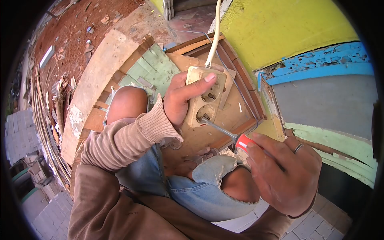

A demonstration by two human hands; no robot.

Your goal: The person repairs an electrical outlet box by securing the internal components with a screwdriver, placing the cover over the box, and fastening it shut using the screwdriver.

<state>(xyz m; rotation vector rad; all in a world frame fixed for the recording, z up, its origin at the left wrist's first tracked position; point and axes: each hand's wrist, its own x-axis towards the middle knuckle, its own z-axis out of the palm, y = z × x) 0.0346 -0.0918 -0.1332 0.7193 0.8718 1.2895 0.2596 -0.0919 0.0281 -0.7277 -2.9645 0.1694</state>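
My left hand is closed around a worn, cream-coloured power strip, its thumb lying across the upper socket. A thick off-white cable runs up from the strip's top end. My right hand grips a screwdriver by its red handle, and a ring shows on one finger. The metal shaft points up and left, with its tip inside the lowest socket. What the tip touches in there is too small to make out.
Below the strip lies a brown wooden panel with a raised frame. Pale green boards and a curved plywood sheet are at the left. A yellow wall with a blue-edged grey panel stands right. My knees in torn jeans are beneath my hands.
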